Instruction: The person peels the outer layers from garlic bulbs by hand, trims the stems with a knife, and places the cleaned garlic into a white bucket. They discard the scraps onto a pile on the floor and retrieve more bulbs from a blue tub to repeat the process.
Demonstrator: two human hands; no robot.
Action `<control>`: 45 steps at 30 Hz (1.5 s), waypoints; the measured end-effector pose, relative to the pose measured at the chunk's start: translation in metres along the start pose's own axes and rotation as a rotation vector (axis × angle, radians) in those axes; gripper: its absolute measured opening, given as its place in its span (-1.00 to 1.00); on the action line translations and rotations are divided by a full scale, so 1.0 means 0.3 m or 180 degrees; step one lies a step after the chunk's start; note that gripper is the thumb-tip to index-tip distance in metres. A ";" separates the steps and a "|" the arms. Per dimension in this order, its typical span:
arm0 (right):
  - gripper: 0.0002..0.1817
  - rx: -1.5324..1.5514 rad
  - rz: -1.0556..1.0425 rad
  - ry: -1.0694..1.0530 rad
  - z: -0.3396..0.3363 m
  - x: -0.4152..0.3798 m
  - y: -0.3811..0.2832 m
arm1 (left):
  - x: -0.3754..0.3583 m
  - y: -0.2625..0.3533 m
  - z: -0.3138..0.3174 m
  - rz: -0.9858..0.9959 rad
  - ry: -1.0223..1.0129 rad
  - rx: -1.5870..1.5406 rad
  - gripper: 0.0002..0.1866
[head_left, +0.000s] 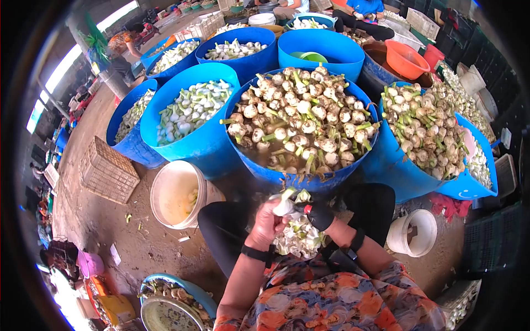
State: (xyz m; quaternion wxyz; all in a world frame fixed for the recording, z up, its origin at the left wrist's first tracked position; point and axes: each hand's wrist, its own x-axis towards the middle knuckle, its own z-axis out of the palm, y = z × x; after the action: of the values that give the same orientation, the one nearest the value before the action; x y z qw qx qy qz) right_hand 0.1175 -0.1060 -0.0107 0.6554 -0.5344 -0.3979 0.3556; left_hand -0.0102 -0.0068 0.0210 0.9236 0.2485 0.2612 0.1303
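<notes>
The left hand (269,222) is curling its fingers closed around a pale garlic bulb (284,206) above the lap. The dark-gloved right hand (320,215) is working beside it, its finger opening and grip impossible to tell. In front, a big blue tub (312,183) is holding soil-stained bulbs (302,118) in brown water; a light-blue tub (193,151) is holding cleaner white ones.

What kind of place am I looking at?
Probably a garlic-processing workshop: muddy bulbs soak in a big blue tub, cleaned white ones fill another, and other people sit working beyond.
</notes>
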 end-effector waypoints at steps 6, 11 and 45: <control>-0.71 0.0303 0.0010 0.0096 -0.021 -0.007 0.010 | 0.012 -0.021 -0.026 -0.0148 0.0035 -0.0125 -0.54; -0.75 -0.0661 -0.0359 0.0534 -0.002 0.004 -0.037 | 0.015 -0.069 0.021 0.1271 0.0597 0.1425 -0.56; -0.89 -0.2255 -0.0609 0.0899 0.010 -0.007 -0.059 | -0.031 -0.092 0.041 0.1102 0.0126 0.1560 -0.48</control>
State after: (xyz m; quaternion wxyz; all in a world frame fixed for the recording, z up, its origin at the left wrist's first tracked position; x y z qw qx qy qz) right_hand 0.1146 -0.1096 0.0069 0.5089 -0.7317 -0.4499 0.0565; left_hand -0.0080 -0.0382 0.0196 0.7949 0.5023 0.2566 0.2237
